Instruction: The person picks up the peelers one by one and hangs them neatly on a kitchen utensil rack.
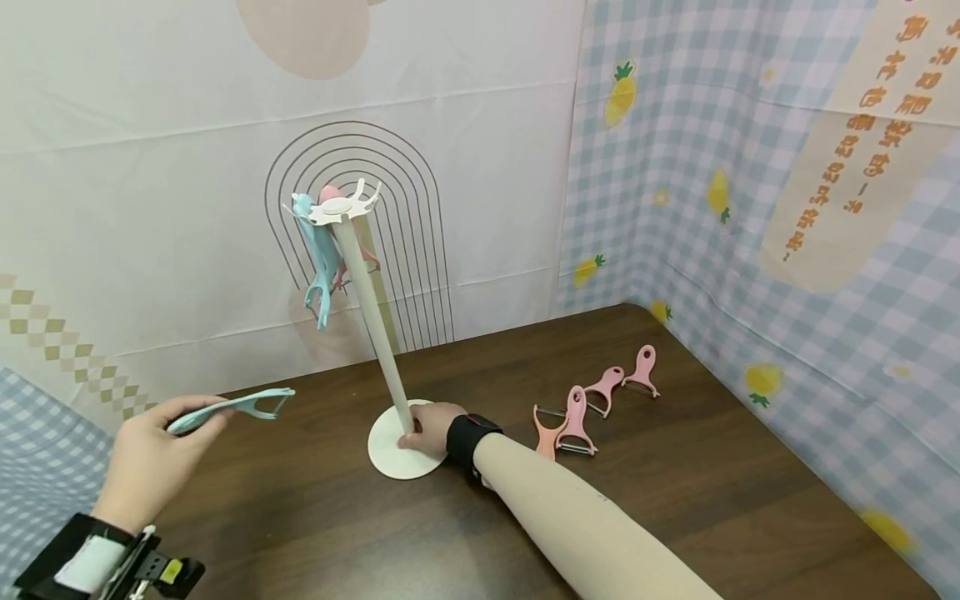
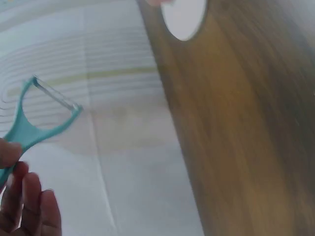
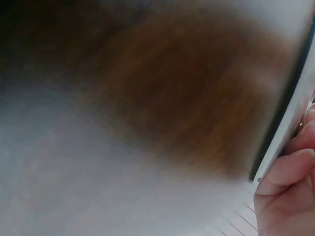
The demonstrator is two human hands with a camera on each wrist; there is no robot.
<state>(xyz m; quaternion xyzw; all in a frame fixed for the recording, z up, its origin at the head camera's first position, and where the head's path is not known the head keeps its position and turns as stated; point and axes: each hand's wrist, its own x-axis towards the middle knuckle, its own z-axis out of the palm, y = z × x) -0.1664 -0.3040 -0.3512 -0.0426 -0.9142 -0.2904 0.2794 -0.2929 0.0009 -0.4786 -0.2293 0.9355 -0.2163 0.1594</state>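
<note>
On the left, my left hand [image 1: 153,446] pinches a light blue Y-shaped peeler [image 1: 243,404] by its handle, held in the air. The left wrist view shows that peeler [image 2: 32,130] with its metal blade facing away from the fingers [image 2: 32,194]. Low on the white stand [image 1: 377,325], my right hand [image 1: 435,425] grips the pole just above the round base [image 1: 397,462]. The stand tilts to the left. From its hooked top [image 1: 343,208] hang light blue peeler handles [image 1: 322,254] and, behind them, something pink [image 1: 330,193]. In the right wrist view, fingers [image 3: 288,172] lie along the base's edge.
Right of the stand, an orange peeler [image 1: 550,433] and pink peelers [image 1: 576,408], [image 1: 611,382], [image 1: 647,362] lie on the dark wooden table [image 1: 712,483]. A white patterned cloth [image 1: 487,208] hangs behind, and a blue checked one [image 1: 690,250] at the right.
</note>
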